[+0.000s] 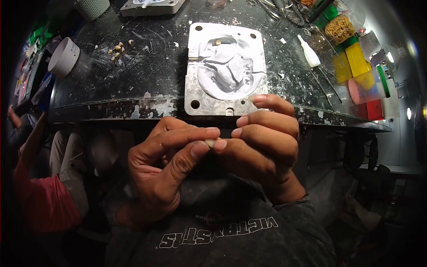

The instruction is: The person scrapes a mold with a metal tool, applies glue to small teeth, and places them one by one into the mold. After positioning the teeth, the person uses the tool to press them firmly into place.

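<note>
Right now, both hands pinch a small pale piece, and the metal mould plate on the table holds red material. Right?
No. The head view shows grey material in the metal mould plate, not red. The left hand and right hand do pinch the small pale piece.

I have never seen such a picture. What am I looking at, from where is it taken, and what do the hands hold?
There is no machine: a camera worn on a person's head looks down at that person's two hands. The left hand and right hand together pinch a small pale piece between their fingertips. Behind them, on a dark worktable, lies a metal mould plate filled with grey material. Small pale bits and a white squeeze bottle lie farther back. Another person's red sleeve shows at left.
</note>
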### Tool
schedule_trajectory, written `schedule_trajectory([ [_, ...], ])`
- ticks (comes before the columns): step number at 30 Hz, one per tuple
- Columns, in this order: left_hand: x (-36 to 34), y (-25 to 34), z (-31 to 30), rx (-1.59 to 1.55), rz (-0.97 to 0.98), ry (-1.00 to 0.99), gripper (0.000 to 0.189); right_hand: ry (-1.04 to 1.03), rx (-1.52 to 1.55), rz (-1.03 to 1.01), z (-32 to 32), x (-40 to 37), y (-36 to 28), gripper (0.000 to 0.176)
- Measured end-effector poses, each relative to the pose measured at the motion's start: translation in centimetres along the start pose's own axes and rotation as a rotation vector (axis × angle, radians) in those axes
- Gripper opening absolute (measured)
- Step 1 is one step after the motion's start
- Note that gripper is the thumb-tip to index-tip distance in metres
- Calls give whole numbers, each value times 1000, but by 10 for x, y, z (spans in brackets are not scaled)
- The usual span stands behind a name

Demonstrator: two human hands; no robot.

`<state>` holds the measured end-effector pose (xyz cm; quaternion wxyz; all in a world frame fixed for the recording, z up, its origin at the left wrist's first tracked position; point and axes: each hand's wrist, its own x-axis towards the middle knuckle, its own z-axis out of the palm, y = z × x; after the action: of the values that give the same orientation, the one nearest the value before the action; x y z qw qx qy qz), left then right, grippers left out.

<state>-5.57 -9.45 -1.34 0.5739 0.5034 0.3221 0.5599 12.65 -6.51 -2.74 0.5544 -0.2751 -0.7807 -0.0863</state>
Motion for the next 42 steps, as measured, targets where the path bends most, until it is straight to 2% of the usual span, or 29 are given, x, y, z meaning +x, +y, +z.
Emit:
schedule_trajectory([
  [13, 1, 4, -1, 107, 31, -27, 19, -52, -72, -39, -1, -1, 3, 23],
  [16, 1, 3, 0, 69, -12, -16, 19, -62, -149, -72, 4, -2, 1, 13],
  [20, 2, 0, 3, -152, -112, -7, 17, -33, -113, -15, 9, -4, -1, 17],
  [22, 2, 1, 2, -226, -146, 22, 16, 187, 259, 187, 6, -2, -1, 22],
  [23, 3, -1, 1, -228, -129, 8, 16, 253, 368, 224, 0, -7, -2, 30],
  [24, 3, -3, 0, -231, -113, -5, 16, 23, 328, 198, -22, -9, 1, 40],
  [26, 3, -4, -1, -228, -105, 5, 17, -123, 428, 222, -39, -12, 2, 29],
  [27, 4, -5, -1, -226, -94, 9, 17, -123, 427, 222, -37, -10, -5, 29],
  [29, 4, -6, -1, -236, -96, 13, 17, -91, 381, 594, -29, 2, -22, 21],
  [30, 3, -6, 0, -245, -102, 18, 17, -89, 379, 594, -27, 4, -20, 21],
  [32, 3, -6, 3, -270, -107, 22, 16, -104, 171, 145, -22, 10, -10, 29],
  [33, 2, -6, 5, -294, -110, 30, 15, -41, 128, 85, -12, 7, -7, 35],
  [37, 0, -9, 5, -332, -79, 14, 13, -87, 99, 59, -8, 5, 0, 38],
  [42, 2, -7, -1, -173, -154, -27, 11, -81, 139, 78, -11, 1, 2, 35],
])
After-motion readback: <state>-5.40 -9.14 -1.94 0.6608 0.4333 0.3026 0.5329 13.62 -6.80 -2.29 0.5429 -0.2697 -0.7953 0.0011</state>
